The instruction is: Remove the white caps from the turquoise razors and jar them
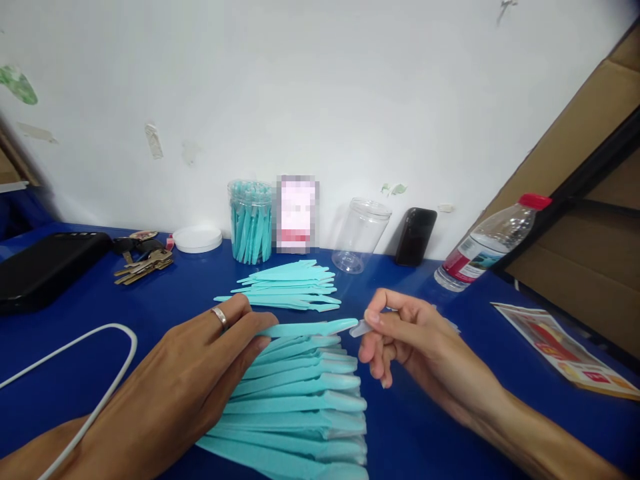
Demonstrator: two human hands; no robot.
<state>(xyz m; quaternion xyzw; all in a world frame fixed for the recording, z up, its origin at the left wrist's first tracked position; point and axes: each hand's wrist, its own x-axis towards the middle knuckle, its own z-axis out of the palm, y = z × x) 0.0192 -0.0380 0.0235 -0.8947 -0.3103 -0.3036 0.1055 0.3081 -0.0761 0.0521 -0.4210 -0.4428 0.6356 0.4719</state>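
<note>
In the head view, holds a teal stick (pixel 305 329) in the left hand (pixel 215 360), gripped near its left end between thumb and fingers and pointing across toward the right hand (pixel 415 330). Pinches a small clear cap (pixel 361 327) between the right thumb and forefinger, with the other fingers loosely curled. Has the cap right at the tip of the stick, too fine to tell whether touching or just apart. Wears a ring (pixel 219 317) on the left hand.

Shows a row (pixel 320 403) of similar sticks on the blue desk (pixel 175 310), between the hands and nearer the body, partly under the left hand, with whitish, translucent right ends. Shows a smaller pile (pixel 290 287) of sticks just beyond the left fingers. Has a white cable (pixel 131 340) looping beside the left hand and crossing the left forearm in view.

Beyond the left hand, near the wall (pixel 320 87), shows a jar of sticks (pixel 251 227), a blurred card (pixel 296 213), a white lid (pixel 197 239), keys (pixel 145 267) and, farther left, a black case (pixel 50 270). Beyond the right hand, shows a clear jar (pixel 361 233) and a phone (pixel 417 237); to its right, a bottle (pixel 470 260) and a leaflet (pixel 565 350).
</note>
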